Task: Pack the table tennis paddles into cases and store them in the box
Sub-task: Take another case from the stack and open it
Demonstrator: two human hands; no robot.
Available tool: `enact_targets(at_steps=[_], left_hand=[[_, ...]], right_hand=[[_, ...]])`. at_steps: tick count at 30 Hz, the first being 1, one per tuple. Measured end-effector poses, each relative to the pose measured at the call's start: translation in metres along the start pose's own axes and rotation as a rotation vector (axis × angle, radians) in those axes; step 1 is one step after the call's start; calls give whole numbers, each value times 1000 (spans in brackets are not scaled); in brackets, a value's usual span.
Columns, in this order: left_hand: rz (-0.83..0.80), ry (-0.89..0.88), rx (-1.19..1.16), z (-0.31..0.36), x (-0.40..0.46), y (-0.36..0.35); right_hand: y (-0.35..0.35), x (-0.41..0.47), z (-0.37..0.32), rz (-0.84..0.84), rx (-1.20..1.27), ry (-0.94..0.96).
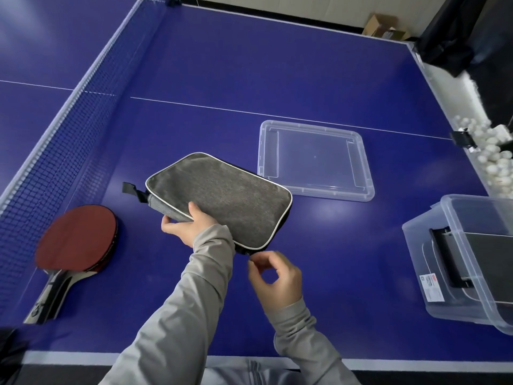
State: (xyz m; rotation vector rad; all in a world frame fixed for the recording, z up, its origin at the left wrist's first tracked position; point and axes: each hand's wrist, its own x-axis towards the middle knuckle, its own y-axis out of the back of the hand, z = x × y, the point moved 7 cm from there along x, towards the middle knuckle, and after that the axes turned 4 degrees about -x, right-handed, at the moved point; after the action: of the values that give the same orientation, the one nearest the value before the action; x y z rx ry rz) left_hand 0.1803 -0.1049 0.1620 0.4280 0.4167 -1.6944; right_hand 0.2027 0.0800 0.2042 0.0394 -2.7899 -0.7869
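Note:
A grey paddle case point(222, 195) with white piping is held above the blue table point(277, 79). My left hand point(184, 225) grips its near-left edge, thumb on top. Just below the case's near corner, my right hand point(273, 276) pinches a small zipper pull with thumb and forefinger. A red-faced paddle point(76, 238) lies on the table at the left, stacked on another one, handles toward me. A clear plastic box point(460, 262) stands at the right with a dark case inside.
The box's clear lid point(315, 159) lies flat on the table behind the case. The net point(55, 151) runs along the left side. A trough of white balls point(488, 157) hangs at the table's far right edge. Cardboard boxes point(384, 27) sit on the floor beyond.

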Motion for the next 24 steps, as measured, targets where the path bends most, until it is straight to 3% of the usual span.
enact_targets(at_steps=[6,8,11,13,16,20,24], left_hand=[[-135,-41,44,-1,6,0],[-224,-56,86,-1,14,2],[-405,-47,156,-4,26,5],[-518,-19,190,-8,32,6],[-683,63,191,-18,36,6],[-840,108,213,-27,29,2],[-868,112,250,-35,26,-2]], right_hand=[[-5,-5,1,-99,-3,41],[11,-1,4,-54,24,37],[53,18,33,161,123,-172],[70,32,60,207,185,-361],[69,48,86,22,333,-553],[44,42,88,-305,507,-612],[36,35,78,-305,575,-554]])
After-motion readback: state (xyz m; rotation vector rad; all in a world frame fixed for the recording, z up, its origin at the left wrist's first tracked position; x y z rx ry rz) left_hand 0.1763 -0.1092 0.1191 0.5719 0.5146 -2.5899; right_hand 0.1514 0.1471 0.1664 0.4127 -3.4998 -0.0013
